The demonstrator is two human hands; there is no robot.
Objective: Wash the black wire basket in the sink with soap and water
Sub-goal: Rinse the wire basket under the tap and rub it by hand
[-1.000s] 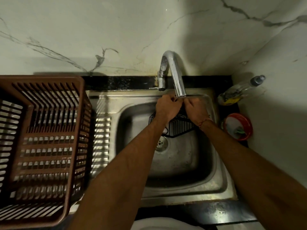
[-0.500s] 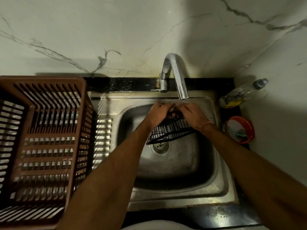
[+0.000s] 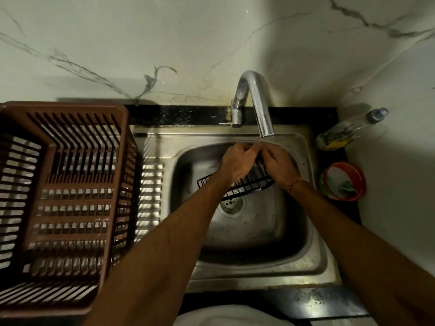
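Note:
The black wire basket point(image 3: 244, 183) hangs tilted over the steel sink point(image 3: 259, 231), just below the tap spout point(image 3: 263, 114). My left hand point(image 3: 235, 164) grips its upper edge from the left, fingers curled. My right hand point(image 3: 277, 165) grips the same edge from the right, and the two hands nearly touch under the spout. The hands hide most of the basket's top; its lower wires show above the drain point(image 3: 230, 204). I cannot tell whether water is running.
A large brown slatted plastic crate point(image 3: 63, 203) stands on the drainboard at the left. On the right ledge lie a dish soap bottle point(image 3: 346, 130) and a red round tub point(image 3: 343, 182) with a green scrubber. Marble walls close in the back and right.
The basket has tilted and dropped slightly in the sink, its left end now reaching further left above the drain. Both hands stayed on its top edge under the spout.

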